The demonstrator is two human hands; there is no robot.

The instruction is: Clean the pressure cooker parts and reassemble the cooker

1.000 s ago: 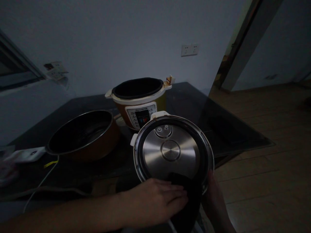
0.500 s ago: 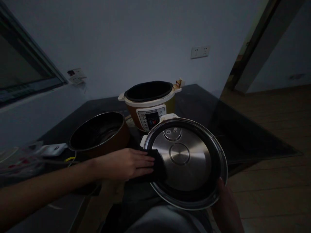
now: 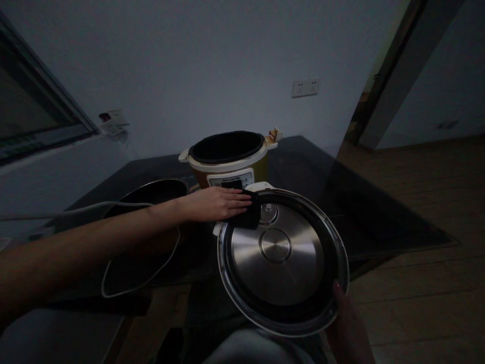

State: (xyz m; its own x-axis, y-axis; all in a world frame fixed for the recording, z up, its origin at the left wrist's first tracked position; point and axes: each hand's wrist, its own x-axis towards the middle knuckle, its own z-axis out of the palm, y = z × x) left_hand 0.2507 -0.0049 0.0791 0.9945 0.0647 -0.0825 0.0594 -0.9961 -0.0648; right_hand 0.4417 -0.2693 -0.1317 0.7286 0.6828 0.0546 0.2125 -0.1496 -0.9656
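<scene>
My left hand lies with its fingers flattened over a folded black cloth, which it presses on the upper left rim of a round lid. The lid's underside faces me, with brushed steel in the middle, a dark ring around it and small valve fittings near the top, partly covered by the cloth. At the lower right, my right hand grips the lid's edge, thumb on the inner side. Behind the lid stands an open electric pressure cooker, its control panel partly hidden.
A brown pot with a dark inside sits left, partly behind my left forearm. A white cable loops near it. All stand on a dark table against a wall with sockets. Tiled floor lies to the right.
My left hand and the cloth have moved up along the lid's left rim to its upper left. The white cable now shows across and below my forearm. My right hand keeps its grip.
</scene>
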